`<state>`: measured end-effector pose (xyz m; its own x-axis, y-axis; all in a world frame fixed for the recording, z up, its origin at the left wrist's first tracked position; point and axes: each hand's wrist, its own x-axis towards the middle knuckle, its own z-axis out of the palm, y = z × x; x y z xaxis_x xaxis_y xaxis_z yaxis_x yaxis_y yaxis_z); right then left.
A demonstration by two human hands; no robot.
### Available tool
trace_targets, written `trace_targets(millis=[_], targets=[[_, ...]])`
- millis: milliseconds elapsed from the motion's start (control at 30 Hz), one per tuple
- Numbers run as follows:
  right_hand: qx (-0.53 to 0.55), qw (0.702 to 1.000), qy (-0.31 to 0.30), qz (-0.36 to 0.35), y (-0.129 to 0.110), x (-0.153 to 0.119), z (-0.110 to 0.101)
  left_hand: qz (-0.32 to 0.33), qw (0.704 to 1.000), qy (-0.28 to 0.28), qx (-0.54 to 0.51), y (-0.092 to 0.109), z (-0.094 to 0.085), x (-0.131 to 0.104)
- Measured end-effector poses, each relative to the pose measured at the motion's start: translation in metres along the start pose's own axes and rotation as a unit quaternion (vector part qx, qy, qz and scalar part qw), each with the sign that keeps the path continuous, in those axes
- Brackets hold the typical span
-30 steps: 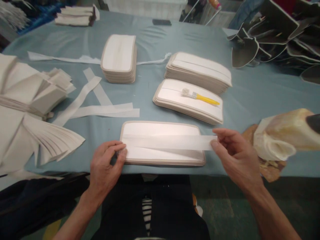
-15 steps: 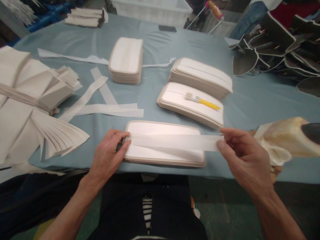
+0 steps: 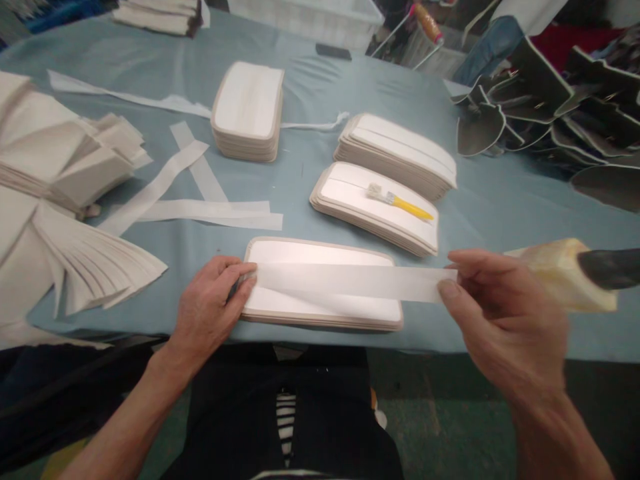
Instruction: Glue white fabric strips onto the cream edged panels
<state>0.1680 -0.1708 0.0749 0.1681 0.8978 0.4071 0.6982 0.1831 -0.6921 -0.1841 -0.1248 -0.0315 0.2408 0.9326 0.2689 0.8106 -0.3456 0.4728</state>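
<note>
strip (image 3: 360, 283) farther past panel stack (image 3: 320, 253)

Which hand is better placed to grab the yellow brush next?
Probably the right hand: it's nearer the brush, whose handle points its way. It would first have to let go of the strip.

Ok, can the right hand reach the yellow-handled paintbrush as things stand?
Probably yes: the yellow-handled paintbrush lies uncovered on a stack of white-topped panels, its handle end towards the right hand. That hand holds one end of the white strip, though, so it would likely have to let go first.
</note>
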Motion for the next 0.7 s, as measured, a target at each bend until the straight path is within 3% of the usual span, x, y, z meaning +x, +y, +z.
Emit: trace_targets(millis=[167, 433, 700], targets=[[-0.013, 0.999, -0.003, -0.036, -0.003, 0.006, 0.001, 0.009, 1.000, 0.008, 0.002, -0.001, 0.001, 0.000], [-0.008, 0.996, -0.044, 0.077, 0.049, -0.001, 0.020, -0.004, 1.000, 0.010, 0.005, -0.001, 0.001, -0.002], [0.028, 0.991, -0.063, 0.116, 0.067, -0.012, 0.027, -0.018, 0.999, -0.001, 0.036, 0.005, -0.004, 0.004]])
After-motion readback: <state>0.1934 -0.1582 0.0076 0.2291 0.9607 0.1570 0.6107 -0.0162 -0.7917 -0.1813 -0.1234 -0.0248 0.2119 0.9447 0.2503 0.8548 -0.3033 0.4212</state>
